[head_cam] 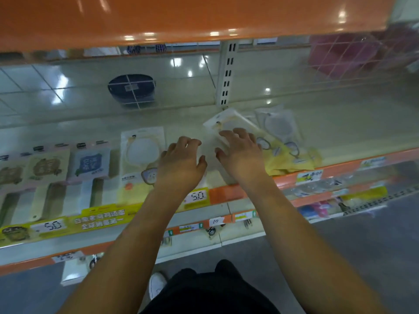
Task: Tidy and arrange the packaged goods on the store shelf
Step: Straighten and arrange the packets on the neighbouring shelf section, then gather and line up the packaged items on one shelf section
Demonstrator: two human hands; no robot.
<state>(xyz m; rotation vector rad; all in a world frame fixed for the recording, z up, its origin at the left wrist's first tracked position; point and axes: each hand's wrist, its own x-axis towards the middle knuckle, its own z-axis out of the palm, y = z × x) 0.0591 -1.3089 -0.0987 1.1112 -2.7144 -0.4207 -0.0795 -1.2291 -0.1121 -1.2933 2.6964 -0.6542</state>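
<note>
On the pale shelf (340, 123), a tilted white packet (229, 123) lies just beyond the right hand (240, 152), whose spread fingers (226, 134) touch its near edge. The left hand (181, 159) hovers beside it, fingers loosely curled, holding nothing, near a round-windowed packet (141, 150).

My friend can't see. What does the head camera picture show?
Two bare hands, the left hand and right hand, reach over a store shelf, fingers spread. The right hand touches a crooked white packet. Neat packets lie to the left.
</note>
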